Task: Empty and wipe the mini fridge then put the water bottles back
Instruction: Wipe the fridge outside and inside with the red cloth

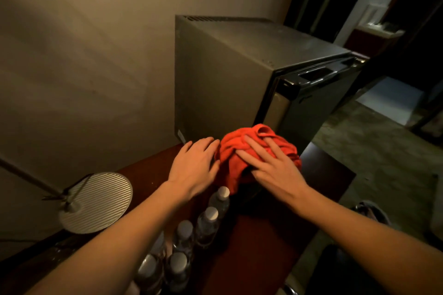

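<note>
Several water bottles (206, 223) stand closest to us in a row on the dark red worktop (321, 170), white caps up, running from the bottom edge of the view toward our hands; the nearest ones are partly hidden under our left forearm. Off to the left of them we see a round ribbed metal disc (96, 201) on a thin stem, a lamp head by the look of it, hanging over the worktop's edge near the wall. Beyond the bottles, our left hand (195, 163) lies flat with fingers straight and together, palm down on the worktop, its fingertips just beside the cloth and perhaps touching its edge. Our right hand (268, 163) rests on top of a bunched red cloth (239, 148), fingers spread and fairly straight, pressing it down against the worktop rather than curling round it. The cloth sits right at the foot of the mini fridge (227, 74), near its front left corner. Farther back, the fridge stands on the worktop against the beige wall (84, 43), grey on its side and top, its dark door (318, 103) shut and facing right. Past it, the room is dim and we cannot make out much.
</note>
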Action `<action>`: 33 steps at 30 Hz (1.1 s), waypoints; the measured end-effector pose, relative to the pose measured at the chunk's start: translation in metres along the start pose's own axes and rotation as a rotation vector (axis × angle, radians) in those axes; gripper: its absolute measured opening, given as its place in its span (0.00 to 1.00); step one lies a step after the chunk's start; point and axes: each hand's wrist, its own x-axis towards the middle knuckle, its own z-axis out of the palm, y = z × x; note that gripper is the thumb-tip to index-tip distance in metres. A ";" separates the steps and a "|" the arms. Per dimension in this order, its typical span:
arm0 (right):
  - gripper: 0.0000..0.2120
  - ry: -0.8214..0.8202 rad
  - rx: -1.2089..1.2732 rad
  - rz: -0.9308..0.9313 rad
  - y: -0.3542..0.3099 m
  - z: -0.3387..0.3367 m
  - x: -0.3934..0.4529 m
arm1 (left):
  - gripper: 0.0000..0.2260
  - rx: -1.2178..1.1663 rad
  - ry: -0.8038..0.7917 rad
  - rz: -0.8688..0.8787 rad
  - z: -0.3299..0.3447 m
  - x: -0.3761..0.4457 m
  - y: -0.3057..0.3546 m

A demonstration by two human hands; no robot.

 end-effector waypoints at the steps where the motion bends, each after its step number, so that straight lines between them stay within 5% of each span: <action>1: 0.12 0.034 0.002 0.041 0.008 -0.011 0.003 | 0.26 0.004 0.010 0.004 -0.007 0.005 0.000; 10: 0.06 0.111 -0.057 0.224 0.052 -0.085 0.034 | 0.27 -0.042 0.149 0.075 -0.058 0.028 0.008; 16: 0.10 0.131 -0.083 0.041 0.027 -0.029 0.024 | 0.29 -0.025 0.074 0.063 -0.033 0.007 -0.005; 23: 0.08 -0.222 -0.049 -0.203 -0.031 0.036 -0.002 | 0.29 0.012 -0.019 -0.045 0.009 -0.017 -0.019; 26: 0.17 -0.428 -0.116 -0.255 -0.048 0.053 -0.007 | 0.29 0.010 -0.022 -0.085 0.020 -0.018 -0.017; 33: 0.18 -0.446 -0.119 -0.431 -0.046 0.060 -0.008 | 0.29 0.039 0.021 -0.175 0.022 -0.008 -0.007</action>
